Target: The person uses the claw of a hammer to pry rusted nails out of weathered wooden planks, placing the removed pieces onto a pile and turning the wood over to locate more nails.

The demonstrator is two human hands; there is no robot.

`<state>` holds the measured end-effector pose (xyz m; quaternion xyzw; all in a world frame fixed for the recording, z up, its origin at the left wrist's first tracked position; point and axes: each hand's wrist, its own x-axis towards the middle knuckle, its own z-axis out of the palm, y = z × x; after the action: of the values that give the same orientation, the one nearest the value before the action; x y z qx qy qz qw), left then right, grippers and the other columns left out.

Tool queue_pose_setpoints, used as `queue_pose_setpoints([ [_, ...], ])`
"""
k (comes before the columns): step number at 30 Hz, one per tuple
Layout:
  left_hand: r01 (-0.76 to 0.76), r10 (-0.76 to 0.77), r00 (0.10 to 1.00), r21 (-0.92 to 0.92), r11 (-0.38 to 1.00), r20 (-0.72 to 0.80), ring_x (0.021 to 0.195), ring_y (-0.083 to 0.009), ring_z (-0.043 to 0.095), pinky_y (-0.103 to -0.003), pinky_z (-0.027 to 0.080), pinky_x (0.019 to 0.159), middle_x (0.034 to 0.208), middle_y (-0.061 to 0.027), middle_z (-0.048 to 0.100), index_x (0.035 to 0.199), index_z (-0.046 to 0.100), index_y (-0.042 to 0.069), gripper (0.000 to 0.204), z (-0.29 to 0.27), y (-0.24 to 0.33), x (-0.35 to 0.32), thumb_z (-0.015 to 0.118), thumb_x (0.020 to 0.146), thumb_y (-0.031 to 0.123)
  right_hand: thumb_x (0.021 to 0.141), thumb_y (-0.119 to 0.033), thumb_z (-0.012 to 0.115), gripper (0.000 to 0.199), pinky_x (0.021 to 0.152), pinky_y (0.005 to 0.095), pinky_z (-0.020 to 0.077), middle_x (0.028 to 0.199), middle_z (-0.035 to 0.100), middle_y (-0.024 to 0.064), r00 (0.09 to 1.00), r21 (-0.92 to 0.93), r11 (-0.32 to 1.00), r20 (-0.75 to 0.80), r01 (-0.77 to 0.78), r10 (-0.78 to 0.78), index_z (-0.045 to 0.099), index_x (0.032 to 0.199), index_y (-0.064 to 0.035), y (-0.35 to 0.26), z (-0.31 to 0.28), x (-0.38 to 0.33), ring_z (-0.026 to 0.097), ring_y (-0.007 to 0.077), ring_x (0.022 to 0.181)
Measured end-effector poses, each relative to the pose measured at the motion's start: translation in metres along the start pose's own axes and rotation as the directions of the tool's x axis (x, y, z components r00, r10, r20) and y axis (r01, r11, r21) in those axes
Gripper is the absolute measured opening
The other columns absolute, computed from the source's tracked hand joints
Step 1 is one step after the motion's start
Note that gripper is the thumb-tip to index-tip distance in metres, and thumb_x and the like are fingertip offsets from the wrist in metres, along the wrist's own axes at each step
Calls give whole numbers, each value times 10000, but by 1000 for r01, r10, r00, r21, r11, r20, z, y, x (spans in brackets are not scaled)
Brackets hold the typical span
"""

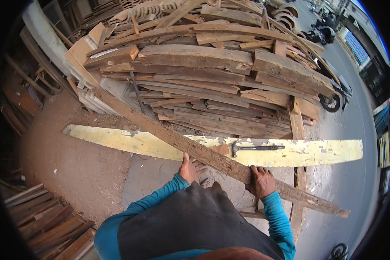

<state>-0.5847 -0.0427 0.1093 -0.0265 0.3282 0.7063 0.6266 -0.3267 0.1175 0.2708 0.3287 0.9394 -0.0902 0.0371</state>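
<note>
A long, rough brown wooden beam (pixel 173 138) slants across in front of me, from the upper left down to the lower right. My right hand (pixel 261 183) is closed over its lower right part, fingers curled across the top. Close below the beam, my left hand (pixel 192 169) is open with fingers spread and thumb raised; whether it touches the wood I cannot tell. Under the beam lies a wide plank with peeling pale-yellow paint (pixel 320 151). On this plank rests a hammer (pixel 258 148) with a dark handle, its head toward the beam, beside a small brown wood piece (pixel 221 149).
A tall stack of old timber (pixel 195 58) rises just beyond the plank, with curved roof tiles (pixel 145 12) on top. More boards (pixel 52 221) lie at the lower left. To the right runs a road (pixel 355 117) with a parked motorcycle (pixel 336 97) beside the stack.
</note>
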Motion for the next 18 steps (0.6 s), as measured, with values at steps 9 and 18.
queue_pose_setpoints([
  [9, -266, 276, 956, -107, 958, 95, 1414, -376, 292, -611, 215, 1156, 1558, -165, 288, 1536, 264, 118, 963, 100, 68, 32, 429, 861, 786, 780, -221, 704, 524, 968, 469, 423, 1182, 555, 135, 806, -163, 972, -544, 171, -233, 505, 1249, -98, -18, -29, 51, 534, 296, 1156],
  [18, -316, 323, 946, -216, 924, -4, 1406, -331, 315, -582, 259, 1140, 1557, -64, 318, 1529, 284, 262, 860, 109, 152, 47, 499, 856, 752, 827, -183, 688, 578, 1111, 529, 297, 1299, 529, 142, 873, -149, 975, -482, -165, 74, 499, 1368, -109, 1, -68, 75, 493, 312, 1253],
])
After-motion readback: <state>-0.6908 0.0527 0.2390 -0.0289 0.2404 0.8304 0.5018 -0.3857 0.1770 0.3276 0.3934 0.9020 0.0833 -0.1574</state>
